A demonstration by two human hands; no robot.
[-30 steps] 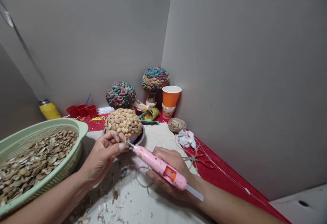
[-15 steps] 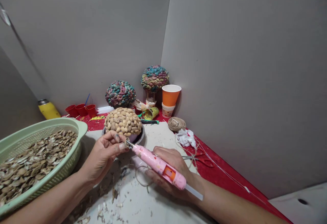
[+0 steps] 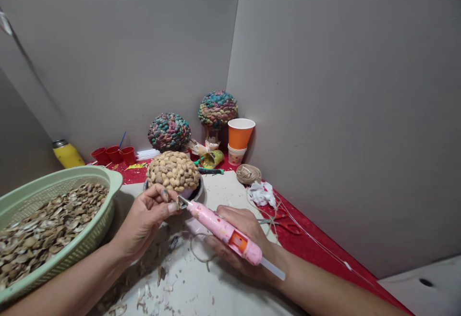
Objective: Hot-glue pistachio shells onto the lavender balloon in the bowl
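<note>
In my right hand [image 3: 243, 237] is a pink glue gun [image 3: 219, 227], with a clear glue stick [image 3: 272, 269] poking from its back end. Its metal nozzle points at the fingertips of my left hand [image 3: 147, 220]. Between those fingertips I pinch a small nut shell [image 3: 179, 202], mostly hidden by the fingers and the nozzle. Just behind the left fingers, a ball covered in tan peanut shells [image 3: 173, 171] rests in a dark bowl [image 3: 200, 194].
A green basket [image 3: 117, 181] of shells stands at left. Behind are two coloured shell balls [image 3: 169, 131], red cups [image 3: 113, 154], a yellow bottle [image 3: 68, 154] and an orange cup [image 3: 240, 133]. Twine [image 3: 248, 174], crumpled tissue [image 3: 261, 194] and scissors [image 3: 288, 227] lie at right.
Both hands hold nearly the same pose. The glue gun's nozzle stays at the shell in my left fingers, and the view has shifted very slightly.
</note>
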